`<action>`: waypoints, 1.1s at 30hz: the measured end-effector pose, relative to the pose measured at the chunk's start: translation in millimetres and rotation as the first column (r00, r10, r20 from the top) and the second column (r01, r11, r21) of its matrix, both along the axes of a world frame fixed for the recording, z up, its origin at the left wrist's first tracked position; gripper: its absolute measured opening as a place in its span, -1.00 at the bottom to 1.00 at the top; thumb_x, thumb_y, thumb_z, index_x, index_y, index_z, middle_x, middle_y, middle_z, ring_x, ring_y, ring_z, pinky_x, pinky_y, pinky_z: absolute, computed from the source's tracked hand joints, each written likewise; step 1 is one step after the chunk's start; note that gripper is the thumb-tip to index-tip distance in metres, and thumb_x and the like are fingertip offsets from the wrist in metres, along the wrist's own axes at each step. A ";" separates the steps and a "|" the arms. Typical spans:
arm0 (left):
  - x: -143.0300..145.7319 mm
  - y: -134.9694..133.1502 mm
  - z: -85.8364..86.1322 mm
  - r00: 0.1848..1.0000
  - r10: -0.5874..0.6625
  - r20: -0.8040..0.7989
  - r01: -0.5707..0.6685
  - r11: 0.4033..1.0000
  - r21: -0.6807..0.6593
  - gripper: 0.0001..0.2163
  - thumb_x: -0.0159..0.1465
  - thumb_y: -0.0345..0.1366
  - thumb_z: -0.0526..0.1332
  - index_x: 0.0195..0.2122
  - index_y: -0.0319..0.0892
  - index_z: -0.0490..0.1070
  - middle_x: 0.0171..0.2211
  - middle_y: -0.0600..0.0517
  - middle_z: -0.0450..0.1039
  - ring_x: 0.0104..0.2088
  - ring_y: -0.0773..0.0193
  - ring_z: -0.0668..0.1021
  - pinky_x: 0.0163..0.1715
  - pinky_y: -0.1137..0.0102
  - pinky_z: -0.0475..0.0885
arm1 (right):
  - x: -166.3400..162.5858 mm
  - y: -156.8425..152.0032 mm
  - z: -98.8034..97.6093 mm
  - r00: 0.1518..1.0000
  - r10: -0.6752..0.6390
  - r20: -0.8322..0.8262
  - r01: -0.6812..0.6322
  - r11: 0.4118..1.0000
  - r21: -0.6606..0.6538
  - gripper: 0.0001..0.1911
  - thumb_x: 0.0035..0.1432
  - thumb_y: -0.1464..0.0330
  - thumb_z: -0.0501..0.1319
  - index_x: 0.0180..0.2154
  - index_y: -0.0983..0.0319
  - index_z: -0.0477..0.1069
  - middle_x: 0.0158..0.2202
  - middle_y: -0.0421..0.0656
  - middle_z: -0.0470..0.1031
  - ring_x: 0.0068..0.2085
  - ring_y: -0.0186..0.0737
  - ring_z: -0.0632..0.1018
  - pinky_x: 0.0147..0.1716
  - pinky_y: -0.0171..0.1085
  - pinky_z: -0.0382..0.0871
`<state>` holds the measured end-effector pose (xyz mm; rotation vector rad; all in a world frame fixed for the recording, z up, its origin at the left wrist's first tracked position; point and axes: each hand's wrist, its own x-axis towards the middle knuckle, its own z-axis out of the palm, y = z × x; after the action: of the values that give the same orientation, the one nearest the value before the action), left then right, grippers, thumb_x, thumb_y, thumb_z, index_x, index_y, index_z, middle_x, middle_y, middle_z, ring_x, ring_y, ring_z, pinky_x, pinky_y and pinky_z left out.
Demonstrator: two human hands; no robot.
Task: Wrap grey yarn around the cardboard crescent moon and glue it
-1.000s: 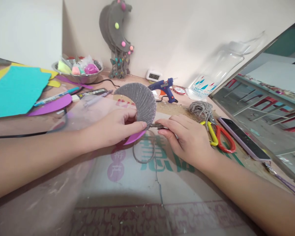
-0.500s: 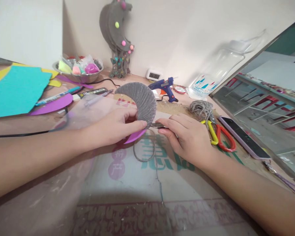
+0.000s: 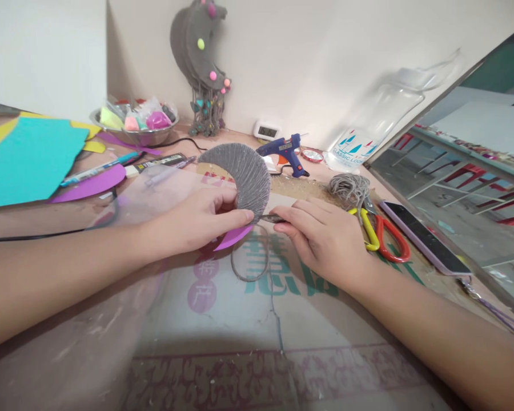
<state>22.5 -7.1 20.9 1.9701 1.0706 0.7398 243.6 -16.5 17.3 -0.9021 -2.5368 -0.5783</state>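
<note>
A purple crescent moon (image 3: 249,174), wrapped for most of its length in grey yarn, is pinched near its lower end by my left hand (image 3: 201,220). Its bare purple tip (image 3: 233,237) shows below my left thumb. My right hand (image 3: 328,237) grips slim metal tweezers (image 3: 273,218), pointing left at the crescent's lower edge by my thumb tip. Whether the tips touch the yarn I cannot tell. From that edge a loop of grey yarn (image 3: 249,280) hangs over the printed cardboard. The fingers behind the crescent are partly hidden.
Behind the crescent lies a blue glue gun (image 3: 285,149). To the right are a ball of grey yarn (image 3: 348,188), scissors (image 3: 392,240) and a phone (image 3: 424,237). At the left are turquoise sheets (image 3: 34,160) and a metal bowl (image 3: 141,136). A decorated grey moon (image 3: 201,51) hangs on the wall.
The tweezers' tips look closer together than before. Both hands keep their hold beside the crescent's lower end, and the whole view has shifted slightly.
</note>
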 end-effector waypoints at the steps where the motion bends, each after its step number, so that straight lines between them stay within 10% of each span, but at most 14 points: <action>1: 0.2 -0.1 0.3 1.000 -0.004 0.002 0.004 1.000 -0.002 -0.75 0.24 -0.22 0.11 -0.55 -0.19 0.27 -0.58 0.15 0.24 -0.53 0.39 0.31 -0.51 0.43 0.21 | 0.1 0.0 -0.1 1.000 -0.002 0.005 0.002 1.000 0.000 -0.73 0.31 0.30 0.03 -0.17 0.29 0.44 -0.41 -0.12 0.46 -0.37 -0.24 0.42 -0.39 -0.27 0.23; 33: -1.9 -2.2 0.4 0.994 -0.024 0.107 0.039 0.989 -0.141 -0.76 0.23 -0.16 0.12 -0.53 -0.16 0.27 -0.58 0.12 0.28 -0.55 0.36 0.36 -0.55 0.43 0.27 | 0.1 2.3 -1.0 0.998 0.039 -0.054 -0.041 0.999 -0.037 -0.73 0.29 0.31 0.05 -0.15 0.30 0.45 -0.38 -0.10 0.48 -0.35 -0.22 0.42 -0.37 -0.26 0.23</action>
<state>20.6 -9.3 21.2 1.8030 0.9991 0.7217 243.7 -14.2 16.3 -0.8665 -2.5193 -0.4892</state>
